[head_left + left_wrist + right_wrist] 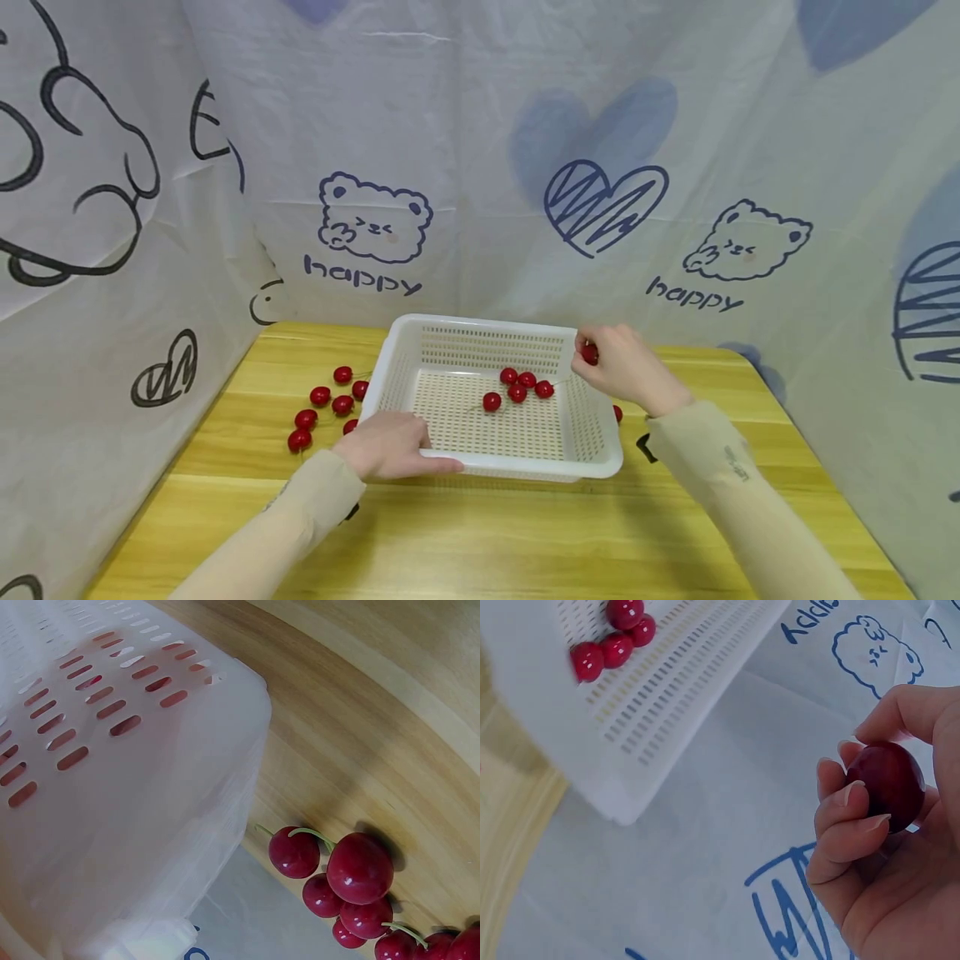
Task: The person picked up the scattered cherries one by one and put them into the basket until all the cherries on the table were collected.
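Note:
A white plastic basket (517,467) with slotted walls stands on the table, several red cherries (517,393) lying on its floor. My left hand (390,446) grips its near-left corner, thumb lying along the front rim; skin shows through the slots in the left wrist view. Over the basket's far-right corner, my right hand (622,367) holds one dark red cherry (887,786) between curled fingers and thumb. In the right wrist view that cherry is clear of the basket wall.
More cherries (342,406), some with green stems (311,834), lie on the wooden table (465,533) left of the basket. Another cherry (617,413) shows just past its right side. A printed white cloth (480,167) hangs behind and at both sides.

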Demonstrator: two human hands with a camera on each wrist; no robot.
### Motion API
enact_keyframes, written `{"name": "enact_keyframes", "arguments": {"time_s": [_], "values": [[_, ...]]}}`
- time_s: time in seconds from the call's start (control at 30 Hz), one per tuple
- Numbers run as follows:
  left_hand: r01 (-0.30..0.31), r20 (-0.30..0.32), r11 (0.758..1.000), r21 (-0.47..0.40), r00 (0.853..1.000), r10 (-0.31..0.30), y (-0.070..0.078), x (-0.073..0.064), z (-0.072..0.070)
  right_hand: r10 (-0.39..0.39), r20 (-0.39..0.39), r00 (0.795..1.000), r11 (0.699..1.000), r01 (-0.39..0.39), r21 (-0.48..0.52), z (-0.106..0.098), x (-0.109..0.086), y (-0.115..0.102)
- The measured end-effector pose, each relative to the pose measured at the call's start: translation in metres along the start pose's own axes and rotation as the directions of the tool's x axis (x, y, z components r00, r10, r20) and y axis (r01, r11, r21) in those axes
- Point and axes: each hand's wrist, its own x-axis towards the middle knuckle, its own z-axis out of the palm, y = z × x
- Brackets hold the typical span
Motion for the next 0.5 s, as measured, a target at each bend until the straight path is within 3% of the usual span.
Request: {"name": "enact_keyframes", "arguments": {"time_s": [0.5], "values": [[0.014,0.01,0.999,-0.037,1.0,-0.014,0.001,-0.001,0.0,-0.043,0.011,0.999,0.997,0.042,0.07,0.021,0.034,-0.01]]}}
